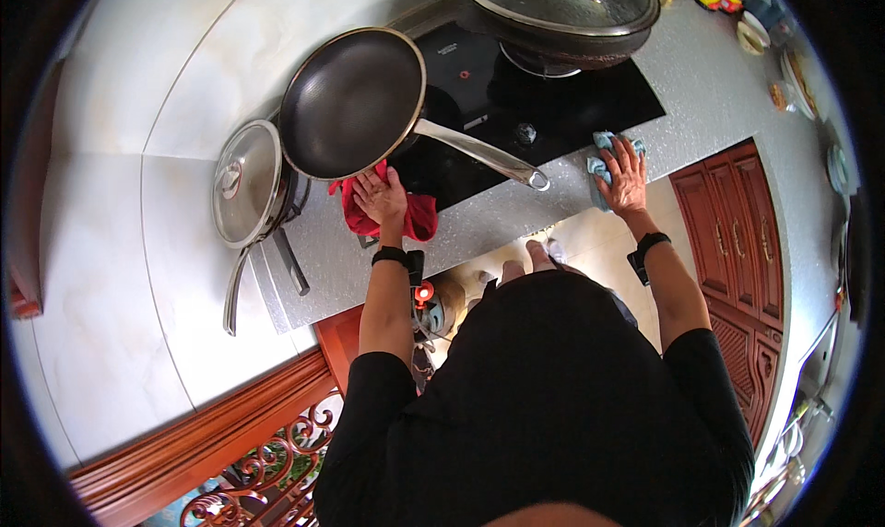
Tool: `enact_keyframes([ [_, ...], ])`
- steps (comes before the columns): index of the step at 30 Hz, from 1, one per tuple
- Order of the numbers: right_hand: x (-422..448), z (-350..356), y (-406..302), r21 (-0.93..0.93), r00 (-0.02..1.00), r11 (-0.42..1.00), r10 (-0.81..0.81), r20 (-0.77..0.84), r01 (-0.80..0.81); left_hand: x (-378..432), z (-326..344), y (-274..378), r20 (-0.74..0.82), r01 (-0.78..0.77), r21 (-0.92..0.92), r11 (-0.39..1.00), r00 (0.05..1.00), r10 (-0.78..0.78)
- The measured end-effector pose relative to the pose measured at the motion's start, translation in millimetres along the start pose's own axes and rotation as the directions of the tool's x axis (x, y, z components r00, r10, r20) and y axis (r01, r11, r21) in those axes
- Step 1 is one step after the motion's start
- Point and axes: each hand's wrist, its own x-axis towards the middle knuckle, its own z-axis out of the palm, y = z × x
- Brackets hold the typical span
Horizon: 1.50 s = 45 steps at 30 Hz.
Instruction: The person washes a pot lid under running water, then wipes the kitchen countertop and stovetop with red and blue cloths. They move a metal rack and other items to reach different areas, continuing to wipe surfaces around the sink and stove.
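Note:
My left hand [380, 196] lies spread on a red cloth [420, 217] on the grey speckled countertop [511, 214], just below the rim of a large frying pan [354, 102]. That pan sits over the left part of the black glass gas hob [581, 115], its metal handle pointing right. At the hob's front right edge, my right hand [624, 180] presses on a light blue patterned cloth [600, 169], its fingers over the cloth at the counter's front edge. A control knob [525, 133] shows on the hob between the two hands.
A lidded pan [247, 181] stands at the left by the tiled wall. A covered wok [567, 36] occupies the right burner. Bowls [752, 34] and dishes line the right counter above wooden cabinets [729, 229]. A gas cylinder [451, 306] stands below the counter.

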Motion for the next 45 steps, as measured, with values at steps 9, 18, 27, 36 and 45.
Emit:
enact_keyframes([
  [9, -0.2, -1.0, 5.3, 0.047, 0.999, 0.998, -0.034, -0.010, 0.034, -107.7, -2.2, 115.9, 0.070, -0.509, -0.242, 0.826, 0.840, 0.538],
  [18, 22.1, -13.0, 50.6, 0.151, 0.986, 0.976, -0.145, -0.084, 0.157, -155.4, -38.6, 86.0, 0.091, -0.705, -0.347, 0.619, 0.632, 0.770],
  [27, 154.3, -9.2, 119.4, -0.065, 0.945, 0.944, 0.322, -0.050, -0.325, -160.3, -30.6, 85.0, 0.047, -0.741, -0.290, 0.606, 0.621, 0.782],
  [36, 112.3, 34.4, -22.9, 0.036, 0.987, 0.996, 0.088, -0.133, -0.084, -160.4, -28.6, 85.0, 0.028, -0.762, -0.237, 0.603, 0.615, 0.788],
  [45, 149.6, 40.6, -55.9, 0.193, 0.950, 0.942, -0.297, 0.094, 0.275, -161.0, -27.2, 83.5, 0.026, -0.781, -0.194, 0.594, 0.601, 0.799],
])
